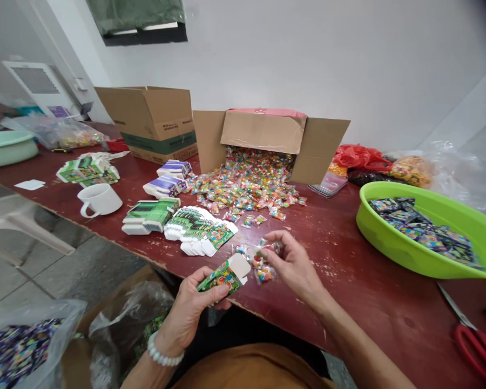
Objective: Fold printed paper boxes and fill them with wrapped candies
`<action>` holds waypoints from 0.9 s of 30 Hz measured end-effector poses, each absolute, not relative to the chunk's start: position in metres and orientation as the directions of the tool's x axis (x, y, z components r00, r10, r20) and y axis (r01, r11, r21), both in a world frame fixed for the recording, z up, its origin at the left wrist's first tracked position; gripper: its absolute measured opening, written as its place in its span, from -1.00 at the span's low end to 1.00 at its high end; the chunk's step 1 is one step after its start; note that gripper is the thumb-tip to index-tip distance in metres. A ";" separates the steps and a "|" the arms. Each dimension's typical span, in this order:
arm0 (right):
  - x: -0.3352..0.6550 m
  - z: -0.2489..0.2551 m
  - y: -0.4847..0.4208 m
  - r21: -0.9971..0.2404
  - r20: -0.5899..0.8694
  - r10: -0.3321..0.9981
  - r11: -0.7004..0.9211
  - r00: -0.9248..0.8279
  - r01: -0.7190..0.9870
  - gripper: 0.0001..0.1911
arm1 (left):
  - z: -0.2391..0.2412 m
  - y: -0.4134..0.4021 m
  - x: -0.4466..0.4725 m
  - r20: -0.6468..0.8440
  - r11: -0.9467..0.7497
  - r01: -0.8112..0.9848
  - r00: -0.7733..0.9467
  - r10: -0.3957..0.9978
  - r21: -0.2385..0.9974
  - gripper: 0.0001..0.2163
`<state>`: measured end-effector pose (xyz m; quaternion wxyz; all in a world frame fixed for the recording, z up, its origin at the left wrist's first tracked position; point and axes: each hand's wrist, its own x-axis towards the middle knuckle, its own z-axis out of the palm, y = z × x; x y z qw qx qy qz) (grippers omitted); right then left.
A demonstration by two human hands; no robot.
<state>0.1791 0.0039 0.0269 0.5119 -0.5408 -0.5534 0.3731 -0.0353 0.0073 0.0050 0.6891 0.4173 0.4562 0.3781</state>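
so the left hand (194,300) had a small green box (222,278) gripped between thumb and fingers, tilted, with its white end flap standing open toward the right hand. the box was up over the near edge of the red table (328,302), roughly in the middle. a pale bead bracelet (162,354) sat on that wrist.

the right hand (295,262) was just beside the open end, thumb and fingertips pinched on a clear candy packet (257,258). a few more packets (264,274) lay on the table right under and around those fingers.

just beyond the left hand there was a fanned row of flattened green cartons (200,229), with a green stack (152,215) next to it and purple cartons (166,186) behind. a white mug (101,200) stood left of the stacks. farther back, a cardboard box (263,129) lay open toward the person, with a big candy pile (243,186) spilling out of it. off to the right: a lime green tub (409,259) with dark little packs (429,232) in it, plus red-handled scissors (465,324) near it.
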 end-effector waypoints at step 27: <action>0.168 0.039 0.014 -0.797 0.263 0.924 0.370 -0.278 0.477 -0.76 | 0.002 0.007 -0.012 -0.161 0.346 -0.180 0.633 0.758 0.921 -0.47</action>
